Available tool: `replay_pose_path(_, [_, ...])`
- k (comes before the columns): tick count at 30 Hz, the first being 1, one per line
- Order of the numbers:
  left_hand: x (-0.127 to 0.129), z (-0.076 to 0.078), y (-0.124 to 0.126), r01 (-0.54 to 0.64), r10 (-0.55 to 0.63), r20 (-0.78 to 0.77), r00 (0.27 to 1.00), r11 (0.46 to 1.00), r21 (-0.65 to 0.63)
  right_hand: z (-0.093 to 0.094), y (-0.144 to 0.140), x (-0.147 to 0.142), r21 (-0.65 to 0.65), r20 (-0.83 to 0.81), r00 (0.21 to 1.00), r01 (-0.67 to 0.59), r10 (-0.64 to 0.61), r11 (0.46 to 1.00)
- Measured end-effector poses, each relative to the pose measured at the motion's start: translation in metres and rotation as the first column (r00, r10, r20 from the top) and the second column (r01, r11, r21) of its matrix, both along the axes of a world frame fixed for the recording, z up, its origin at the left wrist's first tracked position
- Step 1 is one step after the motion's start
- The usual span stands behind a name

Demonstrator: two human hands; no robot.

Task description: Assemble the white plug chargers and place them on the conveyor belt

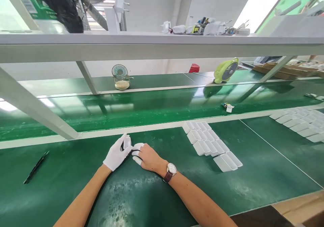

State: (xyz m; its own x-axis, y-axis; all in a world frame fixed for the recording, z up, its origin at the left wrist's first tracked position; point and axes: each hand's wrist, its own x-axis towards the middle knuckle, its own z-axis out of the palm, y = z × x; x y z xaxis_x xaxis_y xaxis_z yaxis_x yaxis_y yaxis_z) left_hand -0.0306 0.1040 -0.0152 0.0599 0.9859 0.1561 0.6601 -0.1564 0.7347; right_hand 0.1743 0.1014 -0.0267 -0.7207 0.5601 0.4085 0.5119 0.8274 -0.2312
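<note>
Both hands are down on the green desk [63, 173], meeting near its far edge. The left hand [116, 154], in a white glove, is curled around a small white plastic piece [127, 142] and holds it upright between thumb and fingers. The right hand [148, 157] is bare but for white finger covers on the tips; it lies knuckles up, fingers bent, the tips just beside that white piece. Whether they touch it is hard to tell. A wristwatch [170, 170] with a brown strap sits on the right wrist.

To the right, on the same desk, a batch of white plastic shells [211, 146] lies in neat rows, well apart from the hands. More white shells [301, 123] are laid out at the far right. A thin black tool [36, 167] rests on the desk at the left. Beyond, on the shiny conveyor belt [152, 105], lies one small white part [229, 107]. Behind the belt stand a small round fan [120, 75] and a lime-green fan [226, 70].
</note>
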Motion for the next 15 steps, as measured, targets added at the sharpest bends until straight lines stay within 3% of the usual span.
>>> replay_pose_path(7, [-0.001,-0.005,0.003,-0.066,0.065,0.032,0.997,0.997,0.044,0.015,-0.014,-0.007,0.051,-0.027,0.999,-0.024,0.026,0.998])
replay_pose_path(12, [-0.004,-0.005,0.002,-0.032,0.03,0.061,0.998,0.998,0.047,0.036,-0.056,-0.042,0.117,0.006,0.986,-0.163,0.164,0.98])
replay_pose_path(15, [-0.005,-0.005,0.001,-0.03,0.028,0.057,0.998,0.999,0.028,0.041,-0.089,-0.069,0.101,-0.008,0.985,-0.169,0.171,0.98])
